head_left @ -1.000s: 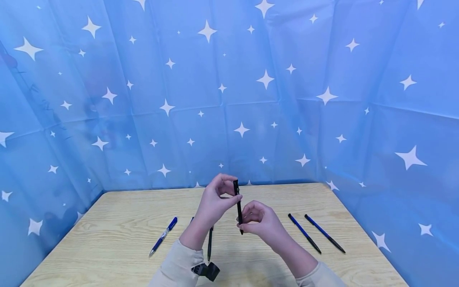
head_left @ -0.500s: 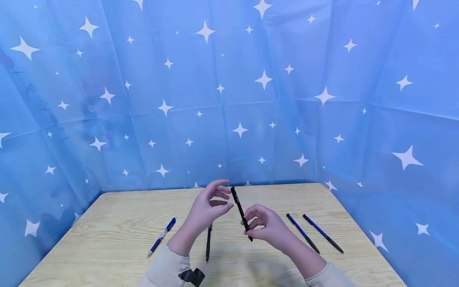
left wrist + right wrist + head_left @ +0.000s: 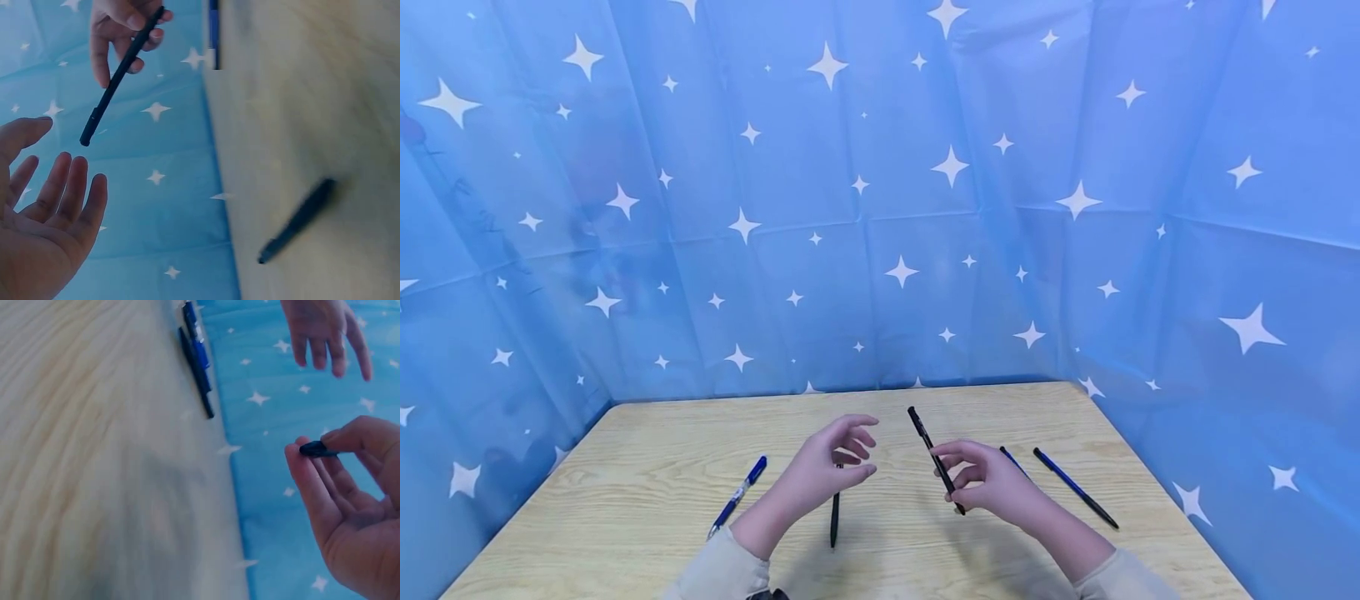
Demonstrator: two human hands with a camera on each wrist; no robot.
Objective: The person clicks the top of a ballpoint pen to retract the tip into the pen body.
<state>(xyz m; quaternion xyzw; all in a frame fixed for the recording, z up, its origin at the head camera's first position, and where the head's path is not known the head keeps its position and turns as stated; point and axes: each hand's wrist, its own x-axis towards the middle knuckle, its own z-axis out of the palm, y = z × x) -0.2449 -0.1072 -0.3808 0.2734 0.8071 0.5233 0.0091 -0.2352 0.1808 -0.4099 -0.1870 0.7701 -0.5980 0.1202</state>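
Note:
Between the thumb and fingers of my right hand point(image 3: 992, 483) is a black pen point(image 3: 934, 457), pinched near its lower end and tilted with its top leaning left. The right wrist view shows one tip of that pen point(image 3: 317, 449) past the fingers. My left hand point(image 3: 820, 467) hovers to the left with relaxed, parted fingers and holds nothing. In the left wrist view a gap separates the left fingers point(image 3: 56, 194) from the held pen point(image 3: 115, 84). Below the left hand a second black pen point(image 3: 835, 517) lies on the table, its upper end partly covered by the hand.
A blue pen with a clear tip point(image 3: 739, 493) lies on the wooden table point(image 3: 647, 467) at left. Toward the right lie two blue-and-black pens, one point(image 3: 1075, 487) in full view, the other point(image 3: 1015, 460) mostly behind my right hand. A blue starred curtain point(image 3: 880, 200) surrounds the table.
My left hand has let go of the black pen and moved down and left. The right hand has carried the pen right and slightly down, tilting it further.

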